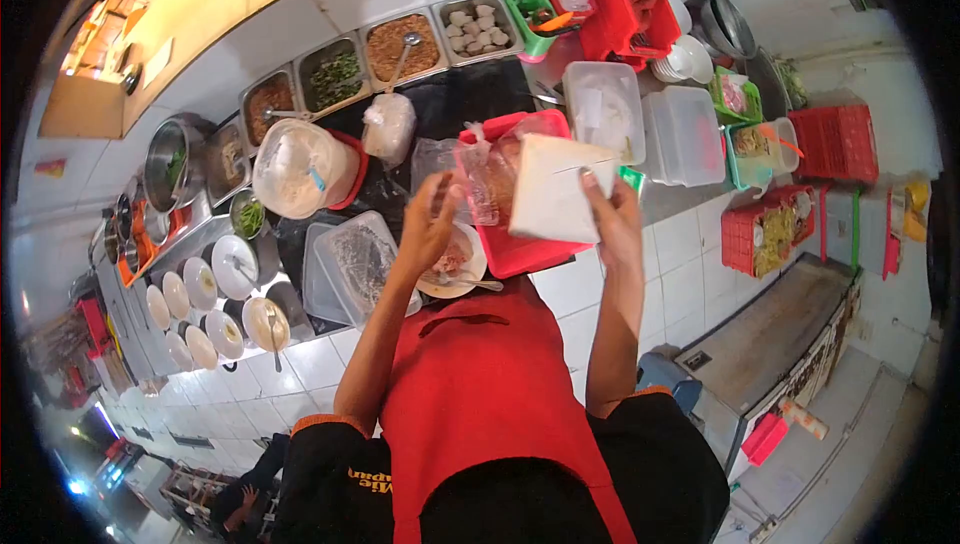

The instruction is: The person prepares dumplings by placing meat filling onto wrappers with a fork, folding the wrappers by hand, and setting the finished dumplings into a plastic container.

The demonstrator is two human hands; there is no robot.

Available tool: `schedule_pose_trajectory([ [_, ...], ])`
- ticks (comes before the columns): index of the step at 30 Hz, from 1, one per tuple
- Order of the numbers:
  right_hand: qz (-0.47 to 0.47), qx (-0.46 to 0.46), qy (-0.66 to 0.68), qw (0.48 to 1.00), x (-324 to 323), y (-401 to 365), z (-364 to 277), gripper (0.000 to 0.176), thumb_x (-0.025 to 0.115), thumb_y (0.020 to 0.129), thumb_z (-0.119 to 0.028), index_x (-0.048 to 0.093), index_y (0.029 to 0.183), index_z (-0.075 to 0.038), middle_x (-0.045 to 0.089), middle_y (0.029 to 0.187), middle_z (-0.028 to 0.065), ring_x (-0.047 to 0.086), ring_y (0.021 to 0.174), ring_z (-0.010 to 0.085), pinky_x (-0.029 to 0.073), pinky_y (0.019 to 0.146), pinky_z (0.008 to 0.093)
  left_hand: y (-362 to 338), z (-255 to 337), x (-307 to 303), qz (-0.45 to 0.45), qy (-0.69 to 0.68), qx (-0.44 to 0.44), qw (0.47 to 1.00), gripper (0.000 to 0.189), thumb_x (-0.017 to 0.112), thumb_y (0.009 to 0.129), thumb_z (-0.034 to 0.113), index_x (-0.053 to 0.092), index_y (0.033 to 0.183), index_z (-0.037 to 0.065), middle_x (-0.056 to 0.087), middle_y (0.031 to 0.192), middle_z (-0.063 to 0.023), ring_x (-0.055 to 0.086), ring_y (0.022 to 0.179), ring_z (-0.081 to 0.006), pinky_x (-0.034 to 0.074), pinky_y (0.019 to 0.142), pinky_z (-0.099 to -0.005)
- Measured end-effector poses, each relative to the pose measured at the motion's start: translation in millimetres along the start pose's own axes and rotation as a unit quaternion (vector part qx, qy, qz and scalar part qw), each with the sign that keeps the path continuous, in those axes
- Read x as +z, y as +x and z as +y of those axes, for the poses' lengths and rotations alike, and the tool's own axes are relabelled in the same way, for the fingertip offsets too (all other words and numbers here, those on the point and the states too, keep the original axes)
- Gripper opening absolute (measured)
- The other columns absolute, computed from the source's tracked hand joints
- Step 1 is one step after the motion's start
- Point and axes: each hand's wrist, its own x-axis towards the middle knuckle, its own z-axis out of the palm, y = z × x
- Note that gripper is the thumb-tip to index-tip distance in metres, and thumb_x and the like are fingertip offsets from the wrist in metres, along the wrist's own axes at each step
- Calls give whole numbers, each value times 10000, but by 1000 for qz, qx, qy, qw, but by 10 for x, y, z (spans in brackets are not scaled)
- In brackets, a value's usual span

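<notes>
My right hand [618, 214] grips a pale square packet [562, 189], flat-sided like a stack of thin sheets, by its right edge. The packet is tilted over a red tray [515, 262] that holds clear plastic bags [488, 189] with something brownish inside. My left hand [430, 219] is raised at the tray's left side, fingers loosely bent and apart, with nothing seen in it. Beneath its wrist a plate [437, 290] carries pinkish minced meat [457, 256] and a spoon [485, 285]. A frosted, flour-dusted container [365, 259] stands left of my left forearm.
Metal pans of toppings [405, 44] line the back wall. A large tub of pale powder [300, 169] stands at the left, with several bowls [222, 334] beyond. Clear plastic boxes [685, 134] and a red basket [625, 9] are at the right.
</notes>
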Motion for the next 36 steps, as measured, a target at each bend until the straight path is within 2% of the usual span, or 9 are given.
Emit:
schedule_pose_trajectory([
  [3,-91,-9,-33,995,535,-143,199,357,715,944,-219,639,1209,8,696,1093,94,644,946,123,527,816,284,-198,232,12,-165,-447,-155,865,813,373,973,697,414,1467,53,540,1403,-127,563,1254,-262,484,1011,-433],
  [6,-169,-24,-52,984,959,-312,261,408,736,908,-156,594,1251,13,677,1099,94,636,992,171,511,870,319,-473,233,-141,-82,-478,-174,857,794,421,976,665,390,1480,52,538,1407,-140,583,1237,-276,513,988,-452],
  [9,-79,-365,-317,872,1158,-423,28,495,760,788,-72,595,1252,-14,605,1108,147,560,1107,325,441,989,410,-676,73,-401,-67,-465,-165,867,760,467,976,631,408,1464,51,556,1387,-143,605,1207,-281,546,937,-447],
  [10,-85,-368,-317,870,1160,-385,27,495,760,788,-72,595,1252,-14,605,1108,147,560,1107,325,441,989,410,-751,61,-462,-36,-437,-162,884,753,483,974,623,414,1458,50,560,1383,-144,610,1201,-284,558,917,-438],
  [13,-384,-321,-301,812,1290,-417,66,386,792,756,-144,683,1117,-65,577,1196,93,514,1148,303,416,999,414,-968,-36,-631,13,-394,-186,900,734,515,954,637,481,1385,44,620,1249,-114,653,1064,-232,571,829,-395],
  [15,-408,-335,-333,781,1499,-572,54,391,797,753,-168,684,1113,-68,581,1172,86,503,1140,296,403,999,413,-1082,-109,-740,14,-353,-192,916,679,540,941,643,569,1269,48,670,1063,-74,676,880,-170,567,740,-332],
  [21,-453,-389,-415,687,1818,-748,242,323,815,727,-226,667,981,-92,566,1063,83,486,1045,290,375,925,394,-1429,-152,-936,10,-330,-181,926,631,556,950,596,594,1226,30,681,1020,-73,682,838,-166,556,714,-303],
  [23,-519,-314,-463,646,1918,-780,317,278,804,754,-204,625,918,-69,563,1069,92,502,1032,290,402,922,405,-1553,-79,-980,20,-329,-196,924,636,561,947,593,591,1231,25,680,1020,-74,683,841,-164,554,710,-300],
  [36,-549,-283,-428,660,2153,-1087,632,191,765,744,-160,633,851,-74,648,888,95,587,939,326,414,865,398,-1933,-333,-1281,-8,-381,-263,886,645,596,926,559,561,1314,44,674,1167,-113,698,975,-218,558,824,-333],
])
